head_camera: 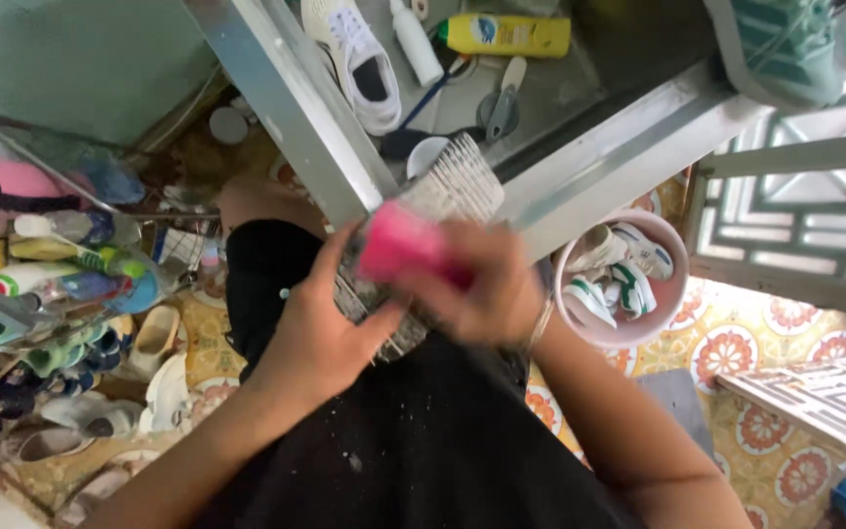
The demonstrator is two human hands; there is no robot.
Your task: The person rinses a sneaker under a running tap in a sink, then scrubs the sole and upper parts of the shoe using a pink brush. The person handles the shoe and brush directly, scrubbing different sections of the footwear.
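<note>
My left hand (320, 338) grips a shoe with a pale ridged sole (462, 181), tilted against my lap just below the edge of a metal sink (628, 147). My right hand (491, 294) is closed on a pink brush-like block (403, 245), pressed on the shoe's side and blurred by motion. Most of the shoe's upper is hidden behind both hands. I wear black clothes (423, 441) speckled with white flecks.
In the sink lie a white sneaker (359, 59), a yellow bottle (506, 35), a white bottle (415, 41) and a grey tool (501, 103). A pink basin (619, 279) on the patterned tile floor holds white-and-green shoes. At the left are cluttered bottles (60, 269) and shoes (153, 338), at the right a white grille (824, 392).
</note>
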